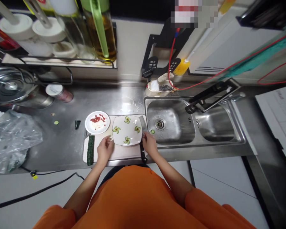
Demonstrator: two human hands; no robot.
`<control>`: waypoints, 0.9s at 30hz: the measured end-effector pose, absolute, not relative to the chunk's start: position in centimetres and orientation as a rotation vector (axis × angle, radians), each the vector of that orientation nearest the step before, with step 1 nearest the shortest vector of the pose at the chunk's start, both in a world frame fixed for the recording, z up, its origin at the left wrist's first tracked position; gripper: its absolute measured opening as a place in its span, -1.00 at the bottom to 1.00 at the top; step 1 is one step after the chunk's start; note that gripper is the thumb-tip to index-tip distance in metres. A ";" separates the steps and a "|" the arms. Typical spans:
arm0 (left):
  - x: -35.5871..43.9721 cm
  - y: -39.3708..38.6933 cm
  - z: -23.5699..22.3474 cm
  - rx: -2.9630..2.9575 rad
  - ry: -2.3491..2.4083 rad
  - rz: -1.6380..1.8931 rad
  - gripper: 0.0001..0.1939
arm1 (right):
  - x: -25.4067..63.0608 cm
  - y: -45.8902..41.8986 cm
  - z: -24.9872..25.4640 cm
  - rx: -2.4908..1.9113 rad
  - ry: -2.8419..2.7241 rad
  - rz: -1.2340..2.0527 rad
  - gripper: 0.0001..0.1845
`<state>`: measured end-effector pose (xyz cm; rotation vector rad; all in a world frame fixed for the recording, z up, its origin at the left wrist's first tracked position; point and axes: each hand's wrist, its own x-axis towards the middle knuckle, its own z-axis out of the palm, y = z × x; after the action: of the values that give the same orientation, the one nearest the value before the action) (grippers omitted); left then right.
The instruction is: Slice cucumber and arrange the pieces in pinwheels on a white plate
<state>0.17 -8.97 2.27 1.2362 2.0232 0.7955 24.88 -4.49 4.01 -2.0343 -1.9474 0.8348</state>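
Observation:
A square white plate [131, 140] with several green cucumber pinwheels [127, 120] sits on a white cutting board [120, 152]. My left hand [105, 149] grips the plate's near left corner, fingers curled on its rim. My right hand [149, 143] holds the plate's near right corner. A black-handled knife [142, 152] lies on the board just under my right hand. A long piece of cucumber [91, 154] rests along the board's left edge. A round white dish with red bits [97, 122] stands beside the plate at the upper left.
A double steel sink [171, 122] with a black tap [212, 93] lies to the right, a cucumber slice [152, 131] on its rim. A crumpled plastic bag [11, 136], a pot lid [9, 86] and a can [59, 92] stand at left. Bottles fill the rack [62, 60] above.

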 end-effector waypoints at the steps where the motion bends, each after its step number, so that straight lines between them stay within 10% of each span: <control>1: 0.2 -9.0 2.1 1.170 2.004 0.779 -0.60 | 24.9 -4.6 3.9 -2.034 -1.939 0.850 -0.63; 27: 2.0 -7.6 0.9 0.496 1.551 1.006 -0.55 | 24.7 -4.2 2.1 -1.944 -1.475 1.214 -0.57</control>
<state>1.96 -7.58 0.86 0.4957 1.5512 1.0061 24.67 -4.21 2.10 -1.9440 -1.4750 1.2138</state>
